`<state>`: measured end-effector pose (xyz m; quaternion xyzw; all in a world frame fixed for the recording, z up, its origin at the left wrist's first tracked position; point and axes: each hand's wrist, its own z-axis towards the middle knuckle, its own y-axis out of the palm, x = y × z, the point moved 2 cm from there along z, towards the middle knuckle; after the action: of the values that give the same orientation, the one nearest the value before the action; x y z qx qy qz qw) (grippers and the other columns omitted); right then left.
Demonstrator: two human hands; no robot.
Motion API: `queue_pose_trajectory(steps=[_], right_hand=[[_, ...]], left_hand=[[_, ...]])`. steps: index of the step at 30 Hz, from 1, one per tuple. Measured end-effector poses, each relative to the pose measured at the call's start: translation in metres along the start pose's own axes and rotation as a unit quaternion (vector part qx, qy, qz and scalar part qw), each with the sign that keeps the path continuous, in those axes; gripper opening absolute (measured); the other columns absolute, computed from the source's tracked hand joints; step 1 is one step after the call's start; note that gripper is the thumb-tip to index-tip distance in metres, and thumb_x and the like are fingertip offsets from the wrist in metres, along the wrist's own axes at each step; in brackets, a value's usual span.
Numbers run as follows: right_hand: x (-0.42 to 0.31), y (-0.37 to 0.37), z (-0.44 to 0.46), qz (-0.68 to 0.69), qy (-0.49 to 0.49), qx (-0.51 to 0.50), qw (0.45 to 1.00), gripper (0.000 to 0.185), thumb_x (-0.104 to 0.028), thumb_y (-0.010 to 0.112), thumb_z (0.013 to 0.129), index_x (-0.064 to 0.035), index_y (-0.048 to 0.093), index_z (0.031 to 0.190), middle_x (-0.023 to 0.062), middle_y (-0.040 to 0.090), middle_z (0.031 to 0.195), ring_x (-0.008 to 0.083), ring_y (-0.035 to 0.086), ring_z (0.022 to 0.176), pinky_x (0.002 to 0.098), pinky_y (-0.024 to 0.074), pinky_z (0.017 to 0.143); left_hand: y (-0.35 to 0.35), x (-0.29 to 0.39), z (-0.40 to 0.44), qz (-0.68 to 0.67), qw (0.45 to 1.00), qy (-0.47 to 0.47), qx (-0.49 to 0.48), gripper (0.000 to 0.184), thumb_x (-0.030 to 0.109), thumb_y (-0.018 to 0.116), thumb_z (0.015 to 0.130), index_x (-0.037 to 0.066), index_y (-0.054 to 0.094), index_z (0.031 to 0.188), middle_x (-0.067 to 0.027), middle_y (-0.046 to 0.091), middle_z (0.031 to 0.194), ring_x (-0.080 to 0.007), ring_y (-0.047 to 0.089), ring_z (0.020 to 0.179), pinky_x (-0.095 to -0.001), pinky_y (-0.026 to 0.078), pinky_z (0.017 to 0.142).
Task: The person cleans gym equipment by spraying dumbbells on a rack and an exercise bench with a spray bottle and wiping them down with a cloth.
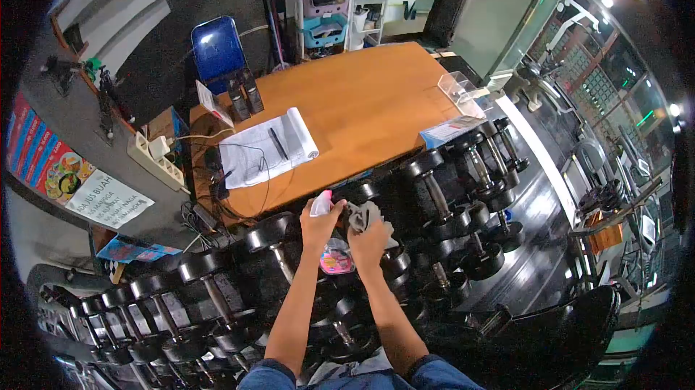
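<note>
My left hand (pixel 317 227) is closed around the neck of a spray bottle (pixel 337 261). The bottle has a white and pink head and a clear body with a pink label, which shows between my forearms. A crumpled grey cloth (pixel 368 215) is bunched in my right hand (pixel 369 241), just to the right of the bottle. Both hands are over a rack of black-ended dumbbells (pixel 273 234), in front of the desk edge. My fingers hide part of the bottle's head and of the cloth.
Beyond the rack stands a wooden desk (pixel 362 100) with an open notebook (pixel 253 154), a pen (pixel 278 144) and a clear acrylic holder (pixel 460 93). A power strip (pixel 156 162) with cables is at the left. A blue chair (pixel 218 48) stands behind; gym machines are at the right.
</note>
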<state>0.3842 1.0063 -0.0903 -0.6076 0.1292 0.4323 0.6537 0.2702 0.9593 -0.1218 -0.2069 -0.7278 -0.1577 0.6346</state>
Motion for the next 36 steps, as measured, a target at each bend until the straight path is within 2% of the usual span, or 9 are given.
queue_pose_trajectory(steps=[7, 11, 13, 15, 17, 23, 26, 32, 36], right_hand=[[0.022, 0.012, 0.009, -0.078, -0.146, -0.064, 0.984, 0.034, -0.002, 0.052, 0.079, -0.0093, 0.066, 0.109, 0.0125, 0.067, 0.085, 0.0339, 0.065, 0.075, 0.0476, 0.0467, 0.068], [0.02, 0.002, 0.024, -0.124, -0.146, -0.158, 0.969, 0.017, -0.005, 0.056, 0.076, -0.0074, 0.065, 0.091, 0.012, 0.067, 0.082, 0.035, 0.066, 0.072, 0.047, 0.0506, 0.065], [0.016, -0.006, 0.03, -0.089, -0.145, -0.118, 0.978, 0.01, -0.013, 0.062, 0.076, -0.0074, 0.063, 0.084, 0.0113, 0.067, 0.079, 0.0352, 0.065, 0.071, 0.0452, 0.0503, 0.061], [0.014, -0.02, 0.034, -0.019, -0.116, -0.068, 0.991, 0.016, -0.021, 0.068, 0.074, -0.0077, 0.063, 0.081, 0.0104, 0.066, 0.076, 0.0347, 0.065, 0.071, 0.0433, 0.0507, 0.062], [0.029, -0.026, 0.04, 0.087, -0.06, 0.013, 0.994, 0.013, -0.018, 0.069, 0.075, -0.0078, 0.062, 0.079, 0.011, 0.062, 0.069, 0.035, 0.062, 0.066, 0.04, 0.0492, 0.06], [0.081, -0.004, 0.067, 0.084, 0.028, -0.016, 0.996, 0.02, -0.02, 0.072, 0.076, -0.0079, 0.066, 0.09, 0.0126, 0.067, 0.077, 0.0291, 0.065, 0.067, 0.0397, 0.0506, 0.061], [0.099, 0.011, 0.073, 0.033, 0.138, -0.107, 0.984, 0.038, -0.023, 0.077, 0.074, -0.0027, 0.067, 0.104, 0.0139, 0.071, 0.087, 0.0277, 0.069, 0.076, 0.0395, 0.0554, 0.07], [0.071, -0.015, 0.062, 0.112, 0.045, -0.108, 0.987, 0.038, -0.02, 0.081, 0.068, 0.0003, 0.067, 0.097, 0.0157, 0.07, 0.085, 0.0287, 0.069, 0.079, 0.0394, 0.055, 0.07], [0.069, -0.009, 0.058, 0.102, 0.088, -0.089, 0.987, 0.036, -0.02, 0.081, 0.068, 0.0023, 0.065, 0.092, 0.0178, 0.07, 0.088, 0.0294, 0.069, 0.081, 0.0386, 0.0549, 0.073]], left_hand=[[-0.005, 0.006, 0.007, 0.065, 0.997, 0.025, -0.014, 0.035, 0.025, 0.085, 0.071, 0.005, 0.057, 0.07, 0.0017, 0.055, 0.062, -0.0059, 0.049, 0.056, -0.0246, 0.042, 0.053], [-0.003, -0.004, 0.014, 0.069, 0.994, 0.082, -0.015, 0.038, 0.03, 0.085, 0.071, 0.005, 0.056, 0.068, 0.0013, 0.054, 0.059, -0.0061, 0.048, 0.056, -0.0245, 0.042, 0.052], [-0.003, 0.002, 0.01, 0.068, 0.997, 0.016, -0.035, 0.035, 0.029, 0.084, 0.073, 0.005, 0.058, 0.071, 0.0029, 0.055, 0.066, -0.0055, 0.048, 0.06, -0.0244, 0.042, 0.057], [-0.005, 0.001, 0.012, 0.102, 0.994, 0.022, -0.019, 0.038, 0.031, 0.084, 0.073, 0.004, 0.058, 0.075, 0.003, 0.055, 0.066, -0.0058, 0.05, 0.058, -0.0241, 0.043, 0.053], [-0.004, 0.001, 0.012, 0.07, 0.995, -0.049, -0.043, 0.044, 0.036, 0.086, 0.07, 0.003, 0.058, 0.078, 0.0015, 0.054, 0.062, -0.0066, 0.051, 0.053, -0.0242, 0.044, 0.046], [0.0, -0.003, 0.012, 0.007, 0.998, -0.028, -0.052, 0.05, 0.033, 0.085, 0.071, -0.002, 0.062, 0.097, -0.0009, 0.057, 0.077, -0.0075, 0.054, 0.053, -0.0229, 0.048, 0.044], [-0.001, -0.001, 0.011, 0.017, 0.998, -0.034, -0.056, 0.054, 0.034, 0.085, 0.071, -0.004, 0.061, 0.102, -0.0017, 0.057, 0.077, -0.0083, 0.054, 0.053, -0.0233, 0.048, 0.045], [-0.005, -0.009, 0.016, 0.032, 0.996, -0.048, -0.065, 0.061, 0.037, 0.085, 0.07, -0.006, 0.06, 0.107, -0.0034, 0.058, 0.08, -0.0095, 0.055, 0.051, -0.0238, 0.049, 0.045], [-0.003, -0.01, 0.016, 0.007, 0.997, -0.03, -0.068, 0.059, 0.038, 0.085, 0.07, -0.004, 0.061, 0.105, -0.0028, 0.058, 0.079, -0.009, 0.055, 0.049, -0.0235, 0.047, 0.043]])
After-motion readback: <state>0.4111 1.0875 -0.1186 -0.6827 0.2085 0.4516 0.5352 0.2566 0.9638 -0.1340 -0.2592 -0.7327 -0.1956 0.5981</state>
